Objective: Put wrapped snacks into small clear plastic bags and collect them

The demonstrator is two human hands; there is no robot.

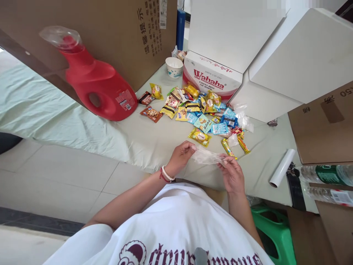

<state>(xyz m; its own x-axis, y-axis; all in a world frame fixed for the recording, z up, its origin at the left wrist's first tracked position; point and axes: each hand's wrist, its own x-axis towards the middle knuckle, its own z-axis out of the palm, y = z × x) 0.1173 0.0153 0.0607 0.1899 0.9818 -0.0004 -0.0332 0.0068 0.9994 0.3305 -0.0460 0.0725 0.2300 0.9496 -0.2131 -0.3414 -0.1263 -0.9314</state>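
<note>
Between my two hands a thin, clear plastic bag [206,156] is stretched out. My left hand [180,157] pinches its left end, and my right hand [232,173] pinches the right end. Both are held low over the front edge of the cloth-covered table [154,143]. Just beyond the bag lies a yellow-wrapped snack [199,137], apart from the fingers. Behind it spreads a heap of small wrapped snacks [202,108] in yellow, blue and brown packets. Two slim yellow snack sticks [228,148] rest near my right hand, with crumpled clear plastic [242,117] at the heap's right side.
A large red jug [102,84] stands at the left against a brown carton [116,33]. Behind the heap are a paper cup [174,67] and a Wahaba-printed box [211,79]. To the right lie a white roll [282,168] and plastic bottles [328,173], above a green stool [275,228].
</note>
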